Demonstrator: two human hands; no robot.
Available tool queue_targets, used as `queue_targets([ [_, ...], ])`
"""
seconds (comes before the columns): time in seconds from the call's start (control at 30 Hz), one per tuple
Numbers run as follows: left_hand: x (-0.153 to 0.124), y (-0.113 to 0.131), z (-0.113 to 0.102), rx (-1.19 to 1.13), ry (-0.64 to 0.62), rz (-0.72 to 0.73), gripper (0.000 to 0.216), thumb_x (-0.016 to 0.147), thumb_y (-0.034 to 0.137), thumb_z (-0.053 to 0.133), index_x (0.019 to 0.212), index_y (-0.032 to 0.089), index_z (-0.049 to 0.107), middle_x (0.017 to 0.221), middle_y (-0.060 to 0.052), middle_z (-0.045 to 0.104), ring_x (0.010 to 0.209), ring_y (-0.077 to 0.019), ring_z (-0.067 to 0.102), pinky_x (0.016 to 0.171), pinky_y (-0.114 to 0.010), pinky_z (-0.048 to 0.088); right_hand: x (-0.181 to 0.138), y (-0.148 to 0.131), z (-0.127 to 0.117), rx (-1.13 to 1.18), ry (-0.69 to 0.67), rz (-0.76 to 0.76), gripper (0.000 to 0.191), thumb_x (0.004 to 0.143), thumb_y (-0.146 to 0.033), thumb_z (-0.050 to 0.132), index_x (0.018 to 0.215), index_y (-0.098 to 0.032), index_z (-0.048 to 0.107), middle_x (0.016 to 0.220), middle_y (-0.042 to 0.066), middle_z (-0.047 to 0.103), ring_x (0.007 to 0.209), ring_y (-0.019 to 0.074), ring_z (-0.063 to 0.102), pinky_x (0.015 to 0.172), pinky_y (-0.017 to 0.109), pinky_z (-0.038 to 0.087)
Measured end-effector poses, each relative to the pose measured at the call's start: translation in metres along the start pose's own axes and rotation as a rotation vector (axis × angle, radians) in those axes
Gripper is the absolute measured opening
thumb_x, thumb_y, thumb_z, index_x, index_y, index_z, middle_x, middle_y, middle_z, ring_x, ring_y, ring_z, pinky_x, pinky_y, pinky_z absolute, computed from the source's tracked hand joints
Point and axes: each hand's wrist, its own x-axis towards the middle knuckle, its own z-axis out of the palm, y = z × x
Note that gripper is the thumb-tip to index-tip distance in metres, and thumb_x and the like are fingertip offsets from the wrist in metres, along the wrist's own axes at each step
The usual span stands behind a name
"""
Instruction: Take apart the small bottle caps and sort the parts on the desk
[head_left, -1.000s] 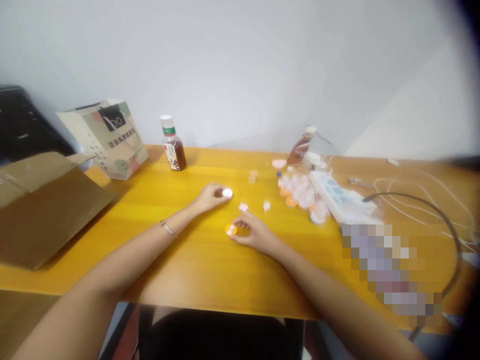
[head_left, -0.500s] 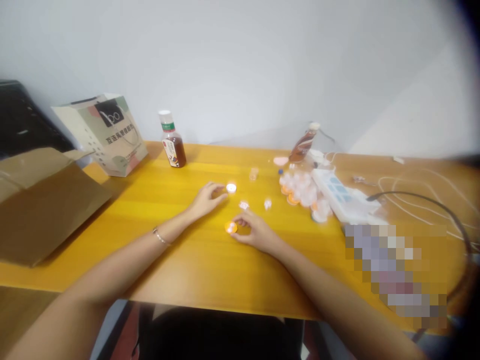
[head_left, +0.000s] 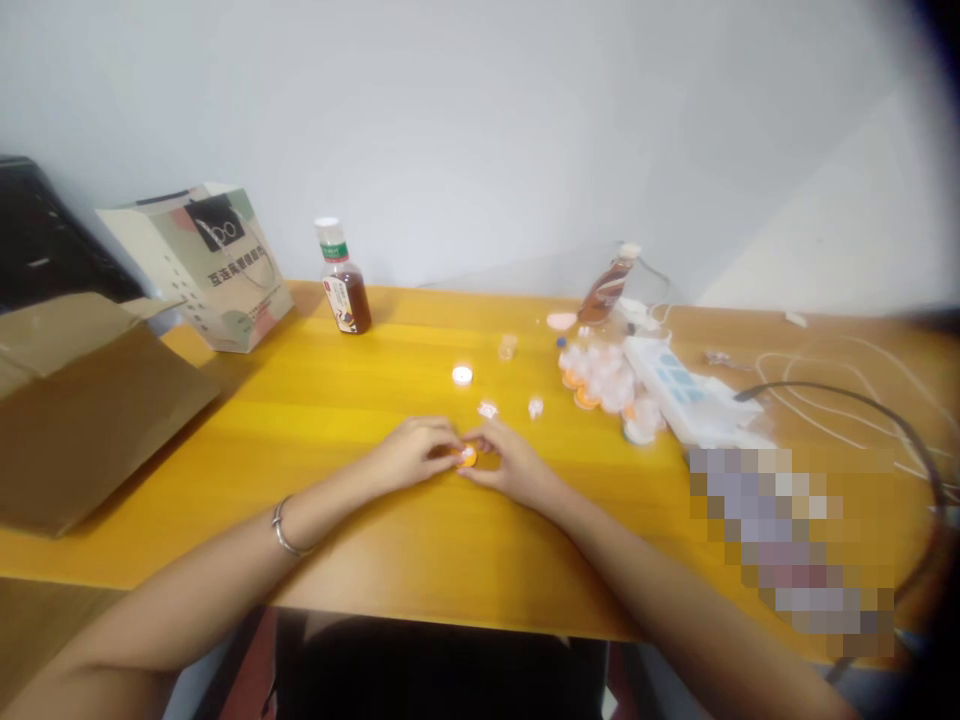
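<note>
While our left hand (head_left: 416, 455) and right hand (head_left: 519, 468) pinch an orange cap (head_left: 469, 456), we judge handling unfinished; one white cap (head_left: 463, 375) lies free toward the worktop (head_left: 360, 580) back edge.

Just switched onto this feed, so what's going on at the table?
A person has both bare hands together over the table. The right hand has its fingers around a small orange disc, and the left hand meets it from the other side; blur hides exactly how it touches. A white disc lies just beyond the hands, and a bottle with a green band stands farther back.
</note>
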Motion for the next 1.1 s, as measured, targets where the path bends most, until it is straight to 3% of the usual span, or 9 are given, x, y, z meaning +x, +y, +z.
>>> queue_targets([
  [0.2,-0.004,0.000,0.004,0.085,0.006,-0.024,0.022,0.085,0.032,0.050,0.087,0.020,0.068,0.078,-0.003,0.060,0.072,-0.0126,0.056,0.070,-0.023,0.041,-0.001,0.002,0.002,0.009,0.021,0.026,0.021,0.067,-0.029,0.070,0.080,-0.019,0.057,0.076,0.001,0.055,0.071,0.0142,0.052,0.064,0.026,0.043],
  [0.37,-0.003,0.006,0.009,0.106,0.051,-0.136,0.020,0.082,0.035,0.054,0.081,0.020,0.068,0.079,-0.003,0.063,0.075,-0.0151,0.057,0.069,-0.024,0.041,0.000,0.002,0.005,-0.010,0.034,0.041,0.026,0.064,-0.032,0.073,0.077,-0.019,0.054,0.074,0.000,0.055,0.070,0.0142,0.051,0.062,0.026,0.042],
  [0.67,0.007,-0.002,0.009,-0.127,-0.035,-0.384,0.015,0.068,0.032,0.063,0.069,0.017,0.065,0.066,0.000,0.067,0.059,-0.0127,0.060,0.053,-0.020,0.039,0.000,-0.003,0.007,-0.016,0.068,0.052,0.029,0.064,-0.036,0.073,0.071,-0.019,0.050,0.070,-0.001,0.054,0.066,0.0132,0.049,0.058,0.025,0.039],
  [0.93,0.006,-0.009,0.015,-0.288,0.018,-0.380,0.017,0.064,0.032,0.065,0.067,0.014,0.063,0.064,0.000,0.066,0.059,-0.0120,0.059,0.054,-0.019,0.042,0.001,-0.003,0.006,-0.021,0.059,0.049,0.029,0.063,-0.035,0.073,0.071,-0.019,0.049,0.069,-0.001,0.054,0.065,0.0131,0.049,0.059,0.025,0.040],
  [1.1,0.005,-0.027,-0.004,-0.285,0.057,-0.395,0.017,0.066,0.031,0.062,0.069,0.015,0.066,0.068,-0.001,0.067,0.062,-0.0131,0.060,0.058,-0.021,0.044,0.000,-0.002,0.006,-0.006,0.061,0.053,0.029,0.063,-0.034,0.074,0.073,-0.019,0.051,0.071,-0.001,0.054,0.068,0.0137,0.051,0.061,0.026,0.042],
])
